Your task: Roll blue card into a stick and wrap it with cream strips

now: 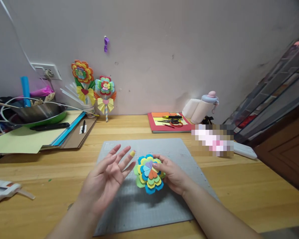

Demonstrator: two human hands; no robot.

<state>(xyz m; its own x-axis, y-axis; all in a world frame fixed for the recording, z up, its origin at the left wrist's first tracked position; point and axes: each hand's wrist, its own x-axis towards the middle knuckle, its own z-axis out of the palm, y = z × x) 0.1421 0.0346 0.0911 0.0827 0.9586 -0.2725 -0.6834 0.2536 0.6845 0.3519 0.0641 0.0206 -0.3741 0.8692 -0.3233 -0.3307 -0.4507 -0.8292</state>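
Observation:
A layered paper flower (149,173) in blue, green and yellow, with purple, light-blue and orange heart shapes at its centre, is held above a grey cutting mat (171,212). My right hand (171,175) grips it from the right, thumb on the front and fingers behind. To the flower's left, my left hand (109,176) is open, palm turned up and fingers spread. A small yellow piece (132,153) rests on one of its fingertips; what it is exactly I cannot tell.
Two finished-looking paper flowers (82,72) stand by the wall. Scissors (173,121) and a cutter (173,117) lie on red paper (153,125). A glue gun (2,192) is at left, near a metal bowl (37,111) and paper sheets (17,141). A bottle (203,108) stands back right.

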